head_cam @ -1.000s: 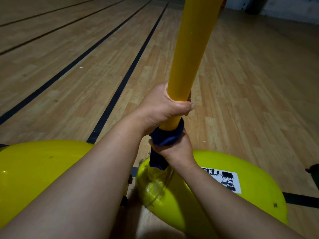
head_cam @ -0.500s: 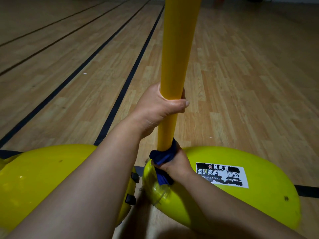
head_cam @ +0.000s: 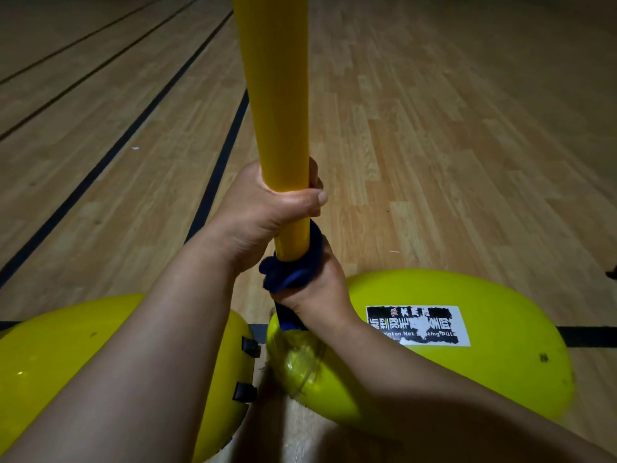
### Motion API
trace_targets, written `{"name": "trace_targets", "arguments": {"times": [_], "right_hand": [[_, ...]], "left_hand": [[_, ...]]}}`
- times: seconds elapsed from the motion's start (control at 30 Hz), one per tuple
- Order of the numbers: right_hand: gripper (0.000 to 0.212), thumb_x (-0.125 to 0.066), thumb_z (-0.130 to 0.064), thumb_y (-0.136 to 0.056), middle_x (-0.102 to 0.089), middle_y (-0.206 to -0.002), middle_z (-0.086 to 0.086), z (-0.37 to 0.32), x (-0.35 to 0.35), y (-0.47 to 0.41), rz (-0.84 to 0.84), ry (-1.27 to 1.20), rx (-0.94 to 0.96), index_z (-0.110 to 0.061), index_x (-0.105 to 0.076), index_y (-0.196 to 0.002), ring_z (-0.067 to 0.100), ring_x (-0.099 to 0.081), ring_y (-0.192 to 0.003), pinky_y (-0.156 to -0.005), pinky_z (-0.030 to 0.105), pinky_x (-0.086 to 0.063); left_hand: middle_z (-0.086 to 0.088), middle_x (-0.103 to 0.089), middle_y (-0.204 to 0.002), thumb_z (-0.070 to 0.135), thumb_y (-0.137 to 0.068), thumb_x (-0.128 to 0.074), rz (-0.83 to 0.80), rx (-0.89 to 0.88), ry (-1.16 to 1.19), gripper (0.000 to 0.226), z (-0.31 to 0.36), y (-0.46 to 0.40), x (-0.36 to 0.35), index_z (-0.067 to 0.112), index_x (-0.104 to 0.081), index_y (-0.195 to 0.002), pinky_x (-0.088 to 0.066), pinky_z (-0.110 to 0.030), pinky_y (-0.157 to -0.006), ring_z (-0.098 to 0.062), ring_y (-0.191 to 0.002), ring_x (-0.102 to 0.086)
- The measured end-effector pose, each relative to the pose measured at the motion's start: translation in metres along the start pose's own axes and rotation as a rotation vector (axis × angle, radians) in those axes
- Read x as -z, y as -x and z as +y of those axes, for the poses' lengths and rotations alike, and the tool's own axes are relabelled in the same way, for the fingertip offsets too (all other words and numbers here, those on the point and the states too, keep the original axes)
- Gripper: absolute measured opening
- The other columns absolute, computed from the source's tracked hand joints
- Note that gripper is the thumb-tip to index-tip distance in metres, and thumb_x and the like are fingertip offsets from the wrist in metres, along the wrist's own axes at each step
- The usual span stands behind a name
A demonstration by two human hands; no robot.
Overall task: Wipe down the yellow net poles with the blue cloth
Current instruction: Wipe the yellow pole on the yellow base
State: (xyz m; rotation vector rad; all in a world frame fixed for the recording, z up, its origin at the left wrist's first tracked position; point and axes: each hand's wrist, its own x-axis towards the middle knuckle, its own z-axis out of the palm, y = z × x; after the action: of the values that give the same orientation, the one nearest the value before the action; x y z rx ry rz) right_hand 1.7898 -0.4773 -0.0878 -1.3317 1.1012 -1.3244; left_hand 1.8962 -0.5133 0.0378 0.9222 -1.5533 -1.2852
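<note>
A yellow net pole (head_cam: 273, 95) rises upright through the middle of the view. My left hand (head_cam: 267, 212) grips it, thumb across the front. Just below, my right hand (head_cam: 314, 289) holds the dark blue cloth (head_cam: 293, 269) wrapped round the pole's lower part. The two hands nearly touch. The foot of the pole is hidden behind my right hand and the cloth.
Two rounded yellow bases lie on the wooden court floor: one at the right (head_cam: 467, 362) with a black-and-white label (head_cam: 417, 325), one at the left (head_cam: 50, 369) with black clips. Dark court lines (head_cam: 213, 175) run away up the floor.
My right hand with the cloth has slid back up the pole, from near the base to just under my left hand. My left hand keeps its grip.
</note>
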Motion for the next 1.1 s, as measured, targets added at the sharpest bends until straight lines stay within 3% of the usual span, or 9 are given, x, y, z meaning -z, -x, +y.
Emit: {"name": "trace_targets", "arguments": {"times": [0.2, 0.3, 0.37, 0.43, 0.53, 0.67, 0.83, 1.0, 1.1], "right_hand": [[0.028, -0.061, -0.028, -0.085, -0.028, -0.062, 0.004, 0.004, 0.001, 0.005, -0.106, -0.620, -0.497, -0.015, -0.039, -0.074, 0.021, -0.045, -0.043, -0.041, 0.021, -0.041], [0.015, -0.055, -0.011, -0.094, -0.027, -0.071, 0.002, 0.010, 0.007, 0.012, -0.016, -0.214, -0.454, -0.016, -0.045, -0.085, 0.021, -0.047, -0.054, -0.047, 0.022, -0.039], [0.036, -0.069, 0.009, -0.088, -0.053, -0.081, 0.003, 0.032, 0.011, 0.020, -0.059, 0.081, -0.274, -0.017, -0.051, -0.105, 0.016, -0.063, -0.070, -0.061, 0.024, -0.051], [0.061, -0.085, 0.010, -0.073, -0.069, -0.094, 0.001, 0.042, 0.018, 0.026, -0.114, 0.113, -0.318, -0.019, -0.051, -0.114, 0.004, -0.070, -0.086, -0.077, 0.023, -0.054], [0.060, -0.089, -0.003, -0.072, -0.072, -0.092, -0.012, 0.033, 0.020, 0.028, -0.101, 0.175, -0.370, -0.033, -0.052, -0.109, -0.007, -0.067, -0.083, -0.073, 0.016, -0.050], [0.055, -0.070, 0.004, -0.078, -0.074, -0.105, 0.000, 0.010, 0.021, 0.045, 0.105, 0.242, -0.433, -0.026, -0.059, -0.122, 0.018, -0.070, -0.102, -0.089, 0.042, -0.057], [0.048, -0.061, 0.013, -0.080, -0.071, -0.108, 0.010, -0.030, 0.019, 0.046, 0.231, 0.231, -0.472, -0.012, -0.065, -0.120, 0.029, -0.067, -0.103, -0.093, 0.050, -0.055], [0.030, -0.064, 0.010, -0.083, -0.073, -0.100, 0.011, -0.095, 0.028, 0.038, 0.266, 0.200, -0.502, -0.006, -0.067, -0.109, 0.029, -0.068, -0.098, -0.092, 0.048, -0.055], [0.033, -0.065, 0.011, -0.084, -0.070, -0.099, 0.005, -0.149, 0.042, 0.033, 0.236, 0.196, -0.505, -0.005, -0.068, -0.113, 0.022, -0.066, -0.095, -0.084, 0.032, -0.052]], "left_hand": [[0.004, -0.069, -0.082, 0.026, -0.066, -0.085, 0.015, -0.001, 0.015, 0.027, -0.001, 0.002, -0.001, 0.026, -0.067, -0.085, -0.057, -0.029, -0.073, -0.017, -0.080, -0.069], [0.005, -0.068, -0.080, 0.023, -0.065, -0.087, 0.041, 0.007, 0.025, 0.032, -0.001, 0.003, -0.003, 0.023, -0.065, -0.088, -0.057, -0.028, -0.073, -0.017, -0.080, -0.070], [0.005, -0.068, -0.079, 0.018, -0.069, -0.084, 0.052, 0.012, 0.032, 0.029, -0.001, 0.004, -0.004, 0.021, -0.064, -0.088, -0.057, -0.028, -0.073, -0.016, -0.079, -0.070], [0.005, -0.068, -0.078, 0.017, -0.071, -0.081, 0.060, 0.021, 0.030, 0.026, -0.001, 0.006, -0.005, 0.020, -0.063, -0.089, -0.057, -0.028, -0.074, -0.016, -0.079, -0.070], [0.007, -0.070, -0.081, 0.023, -0.071, -0.085, 0.113, 0.038, 0.013, 0.033, 0.000, 0.010, -0.008, 0.020, -0.063, -0.095, -0.058, -0.027, -0.074, -0.015, -0.081, -0.072], [0.011, -0.070, -0.083, 0.032, -0.068, -0.083, 0.290, 0.076, -0.045, 0.027, 0.001, 0.017, -0.019, 0.029, -0.067, -0.089, -0.061, -0.040, -0.083, -0.015, -0.086, -0.071], [0.011, -0.069, -0.084, 0.029, -0.066, -0.082, 0.315, 0.202, -0.065, 0.025, 0.011, 0.019, -0.023, 0.030, -0.067, -0.086, -0.055, -0.030, -0.080, -0.010, -0.086, -0.070], [0.003, -0.073, -0.107, 0.020, -0.068, -0.077, 0.217, 0.471, -0.136, 0.044, 0.042, 0.023, -0.022, 0.016, -0.067, -0.110, -0.050, -0.029, -0.087, -0.014, -0.105, -0.068], [0.001, -0.066, -0.108, -0.004, -0.074, -0.064, 0.205, 0.642, -0.145, 0.049, 0.071, 0.036, -0.020, 0.012, -0.061, -0.120, -0.048, -0.032, -0.090, -0.020, -0.111, -0.060]]}}
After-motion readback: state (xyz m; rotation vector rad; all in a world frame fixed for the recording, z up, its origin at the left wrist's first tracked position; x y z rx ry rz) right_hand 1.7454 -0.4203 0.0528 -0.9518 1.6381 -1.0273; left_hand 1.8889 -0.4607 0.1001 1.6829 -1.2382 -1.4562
